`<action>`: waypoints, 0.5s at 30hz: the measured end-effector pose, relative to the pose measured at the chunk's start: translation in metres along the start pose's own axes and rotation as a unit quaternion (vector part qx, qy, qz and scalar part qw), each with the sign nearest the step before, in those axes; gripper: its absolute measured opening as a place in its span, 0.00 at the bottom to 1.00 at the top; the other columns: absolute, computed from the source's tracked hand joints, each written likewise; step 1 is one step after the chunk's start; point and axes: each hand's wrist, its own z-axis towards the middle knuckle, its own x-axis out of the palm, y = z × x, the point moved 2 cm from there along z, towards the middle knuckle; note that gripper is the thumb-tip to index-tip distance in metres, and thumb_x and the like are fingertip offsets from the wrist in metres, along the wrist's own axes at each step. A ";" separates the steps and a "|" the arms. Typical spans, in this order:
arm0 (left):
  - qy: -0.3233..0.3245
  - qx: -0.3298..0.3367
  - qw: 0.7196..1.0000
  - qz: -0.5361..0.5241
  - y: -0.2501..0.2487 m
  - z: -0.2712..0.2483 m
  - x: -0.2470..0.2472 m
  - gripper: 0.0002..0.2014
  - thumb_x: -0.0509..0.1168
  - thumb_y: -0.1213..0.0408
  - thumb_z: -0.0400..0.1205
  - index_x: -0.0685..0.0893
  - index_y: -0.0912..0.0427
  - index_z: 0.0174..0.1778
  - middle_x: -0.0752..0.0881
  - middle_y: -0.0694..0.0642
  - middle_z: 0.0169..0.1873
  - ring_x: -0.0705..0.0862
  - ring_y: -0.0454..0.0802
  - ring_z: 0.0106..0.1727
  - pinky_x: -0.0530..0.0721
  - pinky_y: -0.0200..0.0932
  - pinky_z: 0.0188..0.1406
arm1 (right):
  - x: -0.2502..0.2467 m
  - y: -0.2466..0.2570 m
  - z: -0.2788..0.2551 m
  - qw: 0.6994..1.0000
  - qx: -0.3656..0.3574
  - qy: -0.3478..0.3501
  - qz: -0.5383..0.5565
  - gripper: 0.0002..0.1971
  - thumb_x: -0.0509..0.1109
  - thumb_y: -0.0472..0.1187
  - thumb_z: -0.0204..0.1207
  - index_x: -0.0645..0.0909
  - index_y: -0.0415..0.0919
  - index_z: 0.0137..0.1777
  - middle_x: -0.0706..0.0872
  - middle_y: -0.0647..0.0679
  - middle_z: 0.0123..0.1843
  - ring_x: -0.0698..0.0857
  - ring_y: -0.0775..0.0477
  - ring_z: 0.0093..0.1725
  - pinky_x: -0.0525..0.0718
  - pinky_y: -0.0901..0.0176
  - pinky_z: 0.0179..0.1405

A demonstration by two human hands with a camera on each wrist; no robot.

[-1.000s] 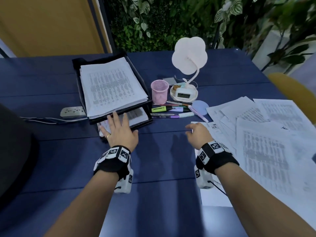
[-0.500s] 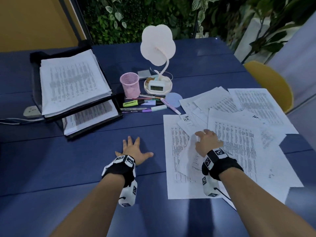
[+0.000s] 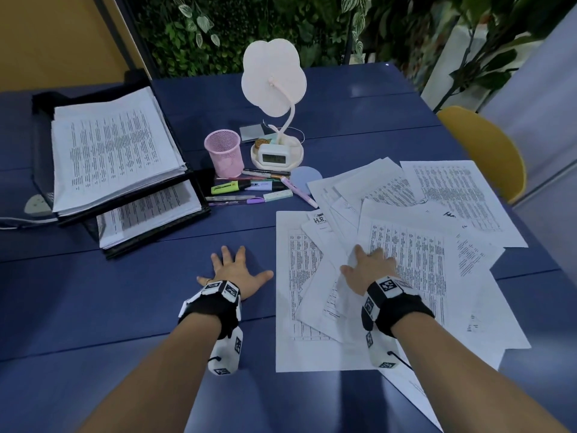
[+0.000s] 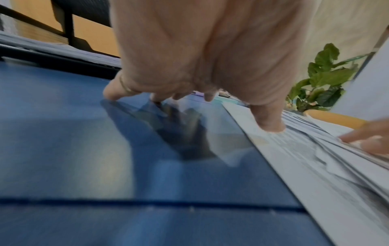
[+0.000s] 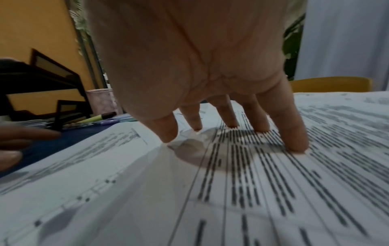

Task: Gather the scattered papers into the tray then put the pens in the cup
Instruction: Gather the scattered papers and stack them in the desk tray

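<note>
Right hand point(image 3: 370, 270), fingers spread, now presses scattered papers point(image 3: 406, 245); left hand point(image 3: 237, 273) flat, thumb seemingly at their edge—gathering starts.

I see my right hand point(image 3: 370, 270) flat on the scattered papers point(image 3: 406, 245), left hand point(image 3: 235, 273) spread on the blue table point(image 3: 125, 292) just beside them

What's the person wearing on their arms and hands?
Bare forearms, no sleeves. Each wrist has a black band with white square tiles bearing black-and-white codes, and a white camera block under it. A thin black cable leaves the right one. The left hand wears a thin ring.
</note>
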 end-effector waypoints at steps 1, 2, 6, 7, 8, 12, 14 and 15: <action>0.000 0.009 1.000 0.001 -0.003 -0.001 0.002 0.51 0.59 0.25 0.69 0.41 0.39 0.82 0.35 0.52 0.83 0.35 0.60 0.83 0.47 0.81 0.71 | -0.002 0.006 -0.004 1.000 -0.001 0.010 -0.026 0.34 0.49 0.63 0.78 0.48 0.53 0.82 0.55 0.36 0.81 0.62 0.26 0.76 0.70 0.29 0.69; -0.003 0.027 1.000 0.007 -0.006 -0.002 0.005 0.52 0.59 0.24 0.68 0.40 0.37 0.81 0.34 0.52 0.83 0.35 0.60 0.83 0.45 0.80 0.71 | -0.003 0.011 -0.007 0.999 -0.013 0.011 -0.050 0.32 0.47 0.60 0.80 0.50 0.50 0.81 0.59 0.34 0.79 0.66 0.27 0.73 0.71 0.33 0.68; -0.022 0.159 0.984 0.080 -0.022 -0.010 0.018 0.48 0.58 0.26 0.71 0.39 0.35 0.81 0.33 0.51 0.82 0.33 0.56 0.83 0.35 0.74 0.75 | -0.009 0.026 -0.020 0.993 -0.078 -0.006 -0.086 0.21 0.51 0.48 0.82 0.67 0.42 0.73 0.72 0.38 0.69 0.78 0.36 0.65 0.77 0.50 0.59; -0.019 0.181 0.978 0.100 -0.024 -0.012 0.021 0.48 0.57 0.26 0.71 0.39 0.35 0.81 0.34 0.51 0.83 0.33 0.55 0.83 0.33 0.72 0.75 | -0.011 0.030 -0.023 0.993 -0.086 -0.003 -0.085 0.20 0.53 0.46 0.82 0.70 0.41 0.71 0.74 0.39 0.68 0.79 0.38 0.64 0.78 0.51 0.57; -0.013 0.191 0.974 0.122 -0.025 -0.013 0.025 0.48 0.57 0.26 0.71 0.39 0.36 0.81 0.35 0.51 0.83 0.33 0.55 0.83 0.30 0.71 0.75 | -0.011 0.033 -0.026 0.992 -0.094 -0.001 -0.087 0.19 0.54 0.44 0.81 0.72 0.41 0.70 0.75 0.39 0.67 0.80 0.39 0.63 0.79 0.53 0.55; -0.013 0.171 0.969 0.180 -0.014 -0.013 0.028 0.52 0.61 0.26 0.68 0.38 0.35 0.81 0.35 0.48 0.83 0.33 0.58 0.82 0.26 0.73 0.71 | -0.016 0.046 -0.030 0.987 -0.115 0.020 -0.111 0.18 0.56 0.39 0.79 0.75 0.37 0.67 0.80 0.41 0.65 0.81 0.40 0.62 0.80 0.54 0.55; -0.013 0.163 0.968 0.192 -0.008 -0.013 0.022 0.52 0.62 0.27 0.68 0.39 0.36 0.81 0.36 0.48 0.83 0.33 0.59 0.82 0.26 0.74 0.70 | -0.022 0.047 -0.028 0.988 -0.125 0.023 -0.092 0.18 0.55 0.37 0.78 0.74 0.37 0.67 0.80 0.42 0.66 0.80 0.40 0.63 0.80 0.52 0.60; -0.012 0.159 0.967 0.198 -0.005 -0.013 0.018 0.52 0.63 0.28 0.69 0.39 0.36 0.81 0.37 0.49 0.83 0.33 0.59 0.82 0.26 0.74 0.70 | -0.024 0.047 -0.025 0.989 -0.127 0.017 -0.073 0.18 0.55 0.37 0.78 0.74 0.38 0.68 0.79 0.42 0.67 0.80 0.40 0.64 0.80 0.51 0.62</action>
